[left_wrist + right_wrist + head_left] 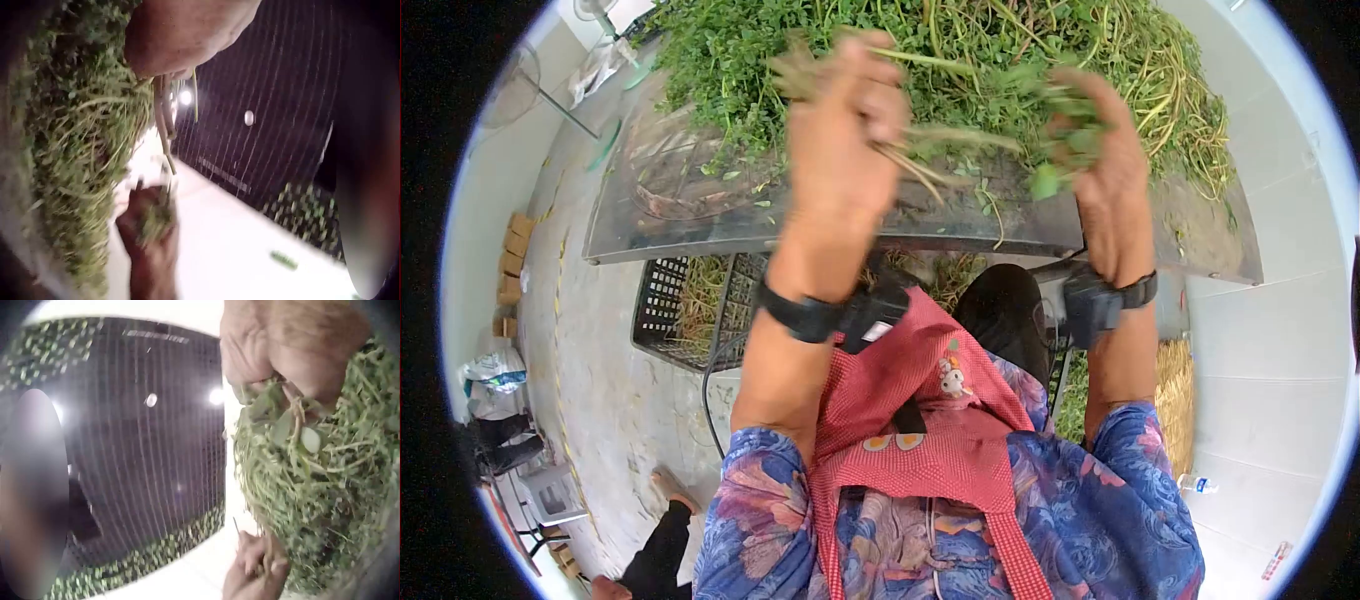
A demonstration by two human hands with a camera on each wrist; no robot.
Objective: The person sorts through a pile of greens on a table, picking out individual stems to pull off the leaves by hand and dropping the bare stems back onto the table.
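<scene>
In the head view the left hand grips a small bundle of stems, whose ends stick out on both sides of the fist. To its right, the right hand curls round a leafy sprig, blurred at the fingers. Both hands are raised over the near part of a large heap of green stems. From the left wrist view, stems hang below the left hand. The right wrist view has round leaves sticking out under the right hand.
The heap lies on a dark table with loose bits near its front edge. Below stand a black crate holding stems and a straw-coloured item. A fan is at upper left; another person's foot shows at lower left.
</scene>
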